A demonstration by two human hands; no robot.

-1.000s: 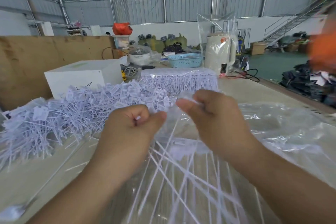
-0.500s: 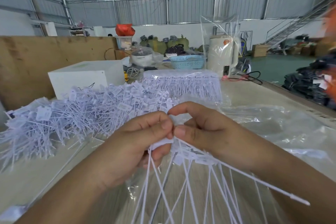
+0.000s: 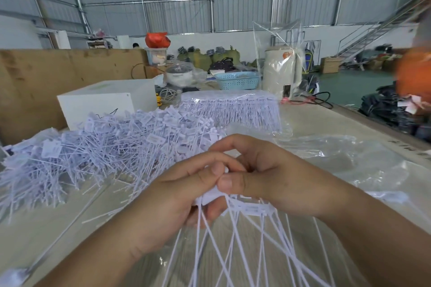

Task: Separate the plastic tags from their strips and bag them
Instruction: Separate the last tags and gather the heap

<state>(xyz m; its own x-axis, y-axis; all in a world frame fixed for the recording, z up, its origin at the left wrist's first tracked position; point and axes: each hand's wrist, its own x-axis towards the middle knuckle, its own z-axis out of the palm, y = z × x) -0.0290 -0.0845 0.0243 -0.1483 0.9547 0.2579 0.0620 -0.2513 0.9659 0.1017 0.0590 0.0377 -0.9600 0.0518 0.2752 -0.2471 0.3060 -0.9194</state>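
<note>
White tag strip (image 3: 247, 207) (one) | left hand (image 3: 177, 196), right hand (image 3: 275, 170) both pinching it

Our left hand (image 3: 177, 196) and right hand (image 3: 268, 175) meet in the middle, thumbs touching. Fingers on both hands curl in and pinch tight. Both arms reach in from below.

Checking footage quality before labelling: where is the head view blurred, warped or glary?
Head view: sharp on both hands, left hand and right hand; orange shape at the right edge is smeared; wide-angle lens bends the wall beams; clear plastic sheet shows soft glare; lighting is even, shadows faint.
</note>
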